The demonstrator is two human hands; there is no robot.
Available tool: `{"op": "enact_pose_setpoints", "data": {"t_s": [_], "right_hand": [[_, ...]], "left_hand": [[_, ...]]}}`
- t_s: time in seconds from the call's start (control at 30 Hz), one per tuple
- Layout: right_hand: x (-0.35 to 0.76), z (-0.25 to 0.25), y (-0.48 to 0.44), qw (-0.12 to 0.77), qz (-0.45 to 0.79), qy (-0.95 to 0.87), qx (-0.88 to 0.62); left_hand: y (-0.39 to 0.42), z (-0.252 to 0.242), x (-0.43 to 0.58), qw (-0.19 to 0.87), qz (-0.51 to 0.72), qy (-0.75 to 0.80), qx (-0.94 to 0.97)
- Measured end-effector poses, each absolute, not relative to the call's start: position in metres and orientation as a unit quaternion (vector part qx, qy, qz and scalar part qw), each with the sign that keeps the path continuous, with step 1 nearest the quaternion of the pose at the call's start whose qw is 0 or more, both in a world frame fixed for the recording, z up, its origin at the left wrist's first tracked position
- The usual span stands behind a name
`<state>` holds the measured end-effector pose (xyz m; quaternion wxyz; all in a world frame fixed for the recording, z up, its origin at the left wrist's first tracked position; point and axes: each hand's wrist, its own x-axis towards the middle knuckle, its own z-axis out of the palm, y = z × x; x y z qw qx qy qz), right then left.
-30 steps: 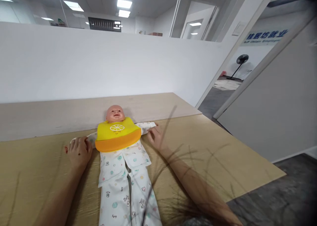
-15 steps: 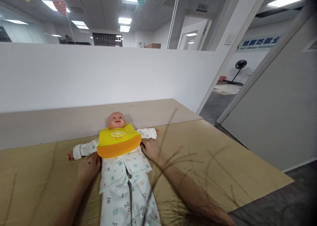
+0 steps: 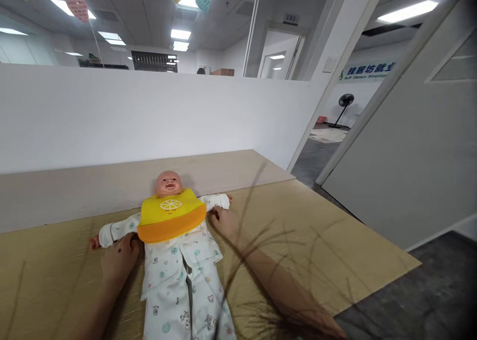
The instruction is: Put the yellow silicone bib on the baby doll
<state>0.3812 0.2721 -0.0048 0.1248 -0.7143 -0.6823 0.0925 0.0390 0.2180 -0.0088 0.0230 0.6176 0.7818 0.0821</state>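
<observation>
A baby doll (image 3: 169, 183) lies on its back with its arms spread, dressed in a white printed shirt (image 3: 199, 245) and white printed trousers (image 3: 166, 310). On its chest sits a yellow bib (image 3: 151, 208) with an orange pocket (image 3: 173, 228) and a citrus slice print. My left hand (image 3: 121, 258) rests just below the sleeve on the left, close to the bib's lower corner; its fingers are curled and their tips hidden. My right hand (image 3: 226, 223) lies under the other sleeve (image 3: 216, 201), fingers curled in, beside the bib. What either hand holds, if anything, is hidden.
The doll lies on a tan covered table (image 3: 298, 230) with a paler strip (image 3: 89, 191) along the back. Behind stands a white half wall (image 3: 149, 111) with glass above. On the right are a grey door (image 3: 406, 146) and a standing fan (image 3: 346, 100). Dark hair strands cross the view.
Both hands have drawn slightly outward from the bib's sides. The view has turned a little to the right, so the scene sits further left; the doll and bib look unmoved.
</observation>
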Motion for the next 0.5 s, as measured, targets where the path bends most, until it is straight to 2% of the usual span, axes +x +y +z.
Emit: {"op": "enact_pose_setpoints", "data": {"t_s": [0.23, 0.37, 0.5], "right_hand": [[0.387, -0.021, 0.276, 0.191, 0.109, -0.684, -0.696], [0.394, -0.021, 0.280, 0.316, 0.154, -0.674, -0.650], [0.398, 0.008, 0.259, 0.446, 0.304, -0.689, -0.483]], "left_hand": [[0.218, -0.012, 0.036, 0.043, 0.102, 0.776, 0.620], [0.219, -0.012, 0.036, 0.053, 0.098, 0.781, 0.614], [0.223, -0.021, 0.030, 0.041, 0.126, 0.764, 0.632]]}}
